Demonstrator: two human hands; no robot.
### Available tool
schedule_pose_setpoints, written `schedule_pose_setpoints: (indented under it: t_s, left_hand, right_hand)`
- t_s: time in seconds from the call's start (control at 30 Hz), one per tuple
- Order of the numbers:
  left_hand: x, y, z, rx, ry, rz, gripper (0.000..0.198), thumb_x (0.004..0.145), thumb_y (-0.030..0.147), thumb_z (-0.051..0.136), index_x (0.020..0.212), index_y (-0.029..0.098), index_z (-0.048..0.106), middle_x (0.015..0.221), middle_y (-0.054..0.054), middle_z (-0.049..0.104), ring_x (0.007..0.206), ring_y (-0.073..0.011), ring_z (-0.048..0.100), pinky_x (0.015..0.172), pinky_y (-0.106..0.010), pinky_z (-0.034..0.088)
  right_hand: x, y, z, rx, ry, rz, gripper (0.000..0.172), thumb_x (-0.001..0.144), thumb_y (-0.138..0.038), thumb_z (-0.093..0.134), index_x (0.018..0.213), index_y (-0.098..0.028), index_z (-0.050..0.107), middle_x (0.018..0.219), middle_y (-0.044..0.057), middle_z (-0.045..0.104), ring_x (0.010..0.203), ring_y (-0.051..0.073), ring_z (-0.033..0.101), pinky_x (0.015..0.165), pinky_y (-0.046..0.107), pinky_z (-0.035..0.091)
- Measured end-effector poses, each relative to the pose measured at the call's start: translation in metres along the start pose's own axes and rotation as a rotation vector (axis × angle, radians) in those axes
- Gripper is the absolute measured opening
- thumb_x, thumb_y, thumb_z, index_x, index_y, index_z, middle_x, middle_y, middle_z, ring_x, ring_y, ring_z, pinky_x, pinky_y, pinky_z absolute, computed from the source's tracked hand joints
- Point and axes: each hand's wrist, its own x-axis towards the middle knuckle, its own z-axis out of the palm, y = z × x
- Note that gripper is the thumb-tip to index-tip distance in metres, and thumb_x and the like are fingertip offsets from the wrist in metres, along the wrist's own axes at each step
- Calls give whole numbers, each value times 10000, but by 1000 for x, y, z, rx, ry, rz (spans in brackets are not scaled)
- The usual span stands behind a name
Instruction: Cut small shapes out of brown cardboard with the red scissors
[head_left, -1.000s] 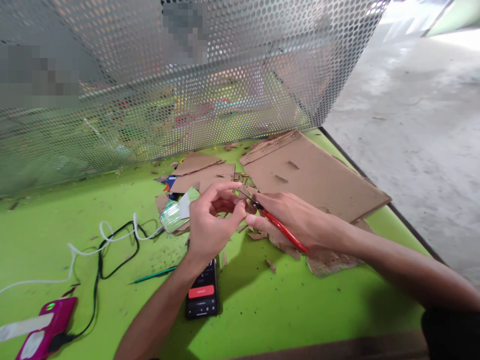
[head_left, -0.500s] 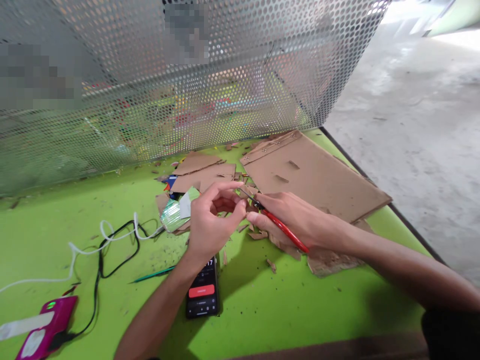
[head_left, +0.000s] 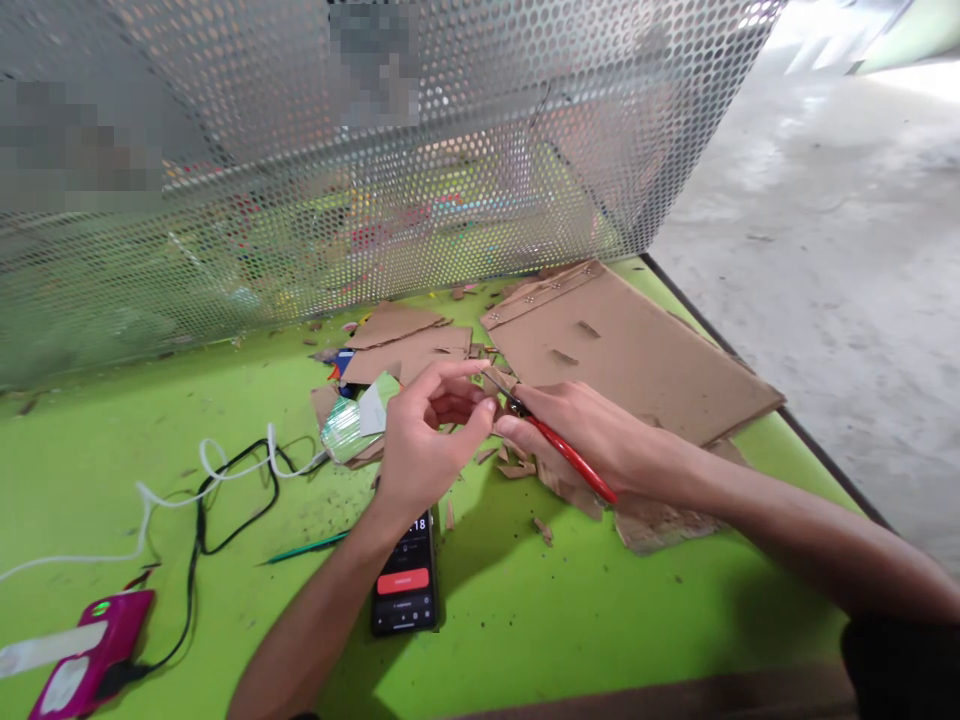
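Observation:
My right hand [head_left: 566,425] is closed around red-handled pliers [head_left: 574,462], whose thin dark jaws point up and left to the fingertips of my left hand. My left hand [head_left: 435,425] is curled, thumb and forefinger bent towards each other, with a small brown cardboard piece [head_left: 501,379] at their tips by the jaws. The fingers hide part of that piece. Cardboard scraps [head_left: 517,466] lie on the table just below the hands. Under my left wrist is a phone [head_left: 405,600] with a lit screen and a red button.
A large cardboard sheet [head_left: 630,350] lies at right, smaller cardboard sheets [head_left: 409,350] behind. A perforated metal screen [head_left: 450,190] stands along the back of the green table [head_left: 525,620]. At left are a magenta device [head_left: 112,640], a black cable [head_left: 199,540], a white cable [head_left: 142,515] and a green stick [head_left: 307,549].
The hands and the pliers have shifted only slightly, staying together at the same spot. The phone's displayed number has gone from 17 to 18.

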Motion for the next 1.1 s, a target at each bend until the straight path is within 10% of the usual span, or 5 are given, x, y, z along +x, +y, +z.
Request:
schedule_pose_setpoints:
  t_s: [0.43,0.7,1.1]
  left_hand:
    - [7,-2,-4,-93,26,-101,311,724,183,802,1011,197,681,736,25,702,615,-115,710,581,-195,617]
    - [17,-8,-13,-140,144,-88,373,673,217,826,949,211,576,736,64,597,600,-135,722,532,-217,618]
    - [18,-10,-14,-96,72,-72,274,742,219,799,1002,211,713,687,49,620,626,-145,740,577,-226,633]
  right_hand:
    - [-3,2,-9,-135,20,15,503,1112,-562,342,907,-166,575,757,57,650,612,164,559,621,294,356]
    - [9,39,-15,-677,-147,436,345,1085,-314,392,1154,-80,636,954,216,736,824,311,731,617,337,394]
    - [15,55,-11,-650,-310,352,243,916,-154,550,1105,-80,684,927,186,745,876,321,757,625,329,409]
